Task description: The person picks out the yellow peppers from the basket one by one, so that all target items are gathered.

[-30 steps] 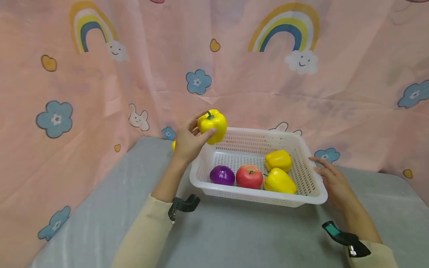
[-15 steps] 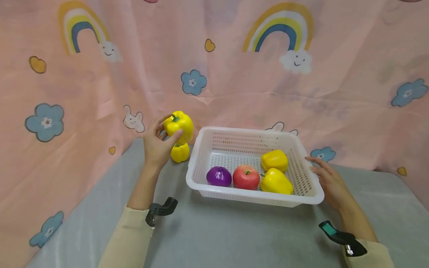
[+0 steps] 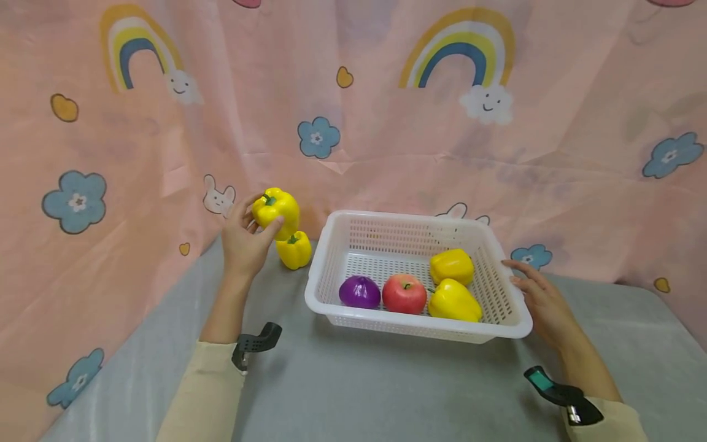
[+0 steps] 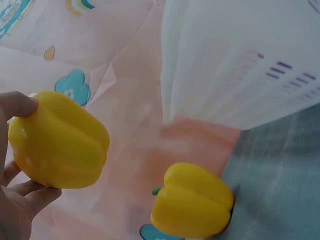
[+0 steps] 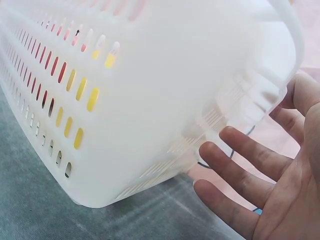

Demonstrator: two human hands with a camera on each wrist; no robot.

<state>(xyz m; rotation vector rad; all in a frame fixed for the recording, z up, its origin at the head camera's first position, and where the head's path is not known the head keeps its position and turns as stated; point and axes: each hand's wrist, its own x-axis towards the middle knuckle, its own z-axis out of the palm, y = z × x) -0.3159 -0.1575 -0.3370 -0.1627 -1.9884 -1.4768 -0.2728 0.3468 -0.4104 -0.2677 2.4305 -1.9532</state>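
My left hand (image 3: 243, 245) grips a yellow bell pepper (image 3: 278, 212) with a green stem, thumb on one side and fingers on the other. The left wrist view shows this bell pepper (image 4: 62, 142) raised, apart from a second yellow bell pepper (image 4: 192, 202). That second bell pepper (image 3: 294, 250) sits on the table left of a white plastic basket (image 3: 409, 322). At the basket's right end, my right hand (image 3: 544, 304) touches the rim with extended fingers. In the right wrist view its fingers (image 5: 235, 175) lie loosely straight beside the basket wall (image 5: 165, 100).
Inside the basket lie a purple onion (image 3: 359, 292), a red apple (image 3: 404, 294) and two more yellow bell peppers (image 3: 454, 301). The grey table (image 3: 375, 393) meets a pink printed curtain (image 3: 375, 172) at the back and left.
My left hand has carried its bell pepper leftward, from over the basket's left edge to above the bell pepper on the table. The right hand has stayed at the basket's rim.
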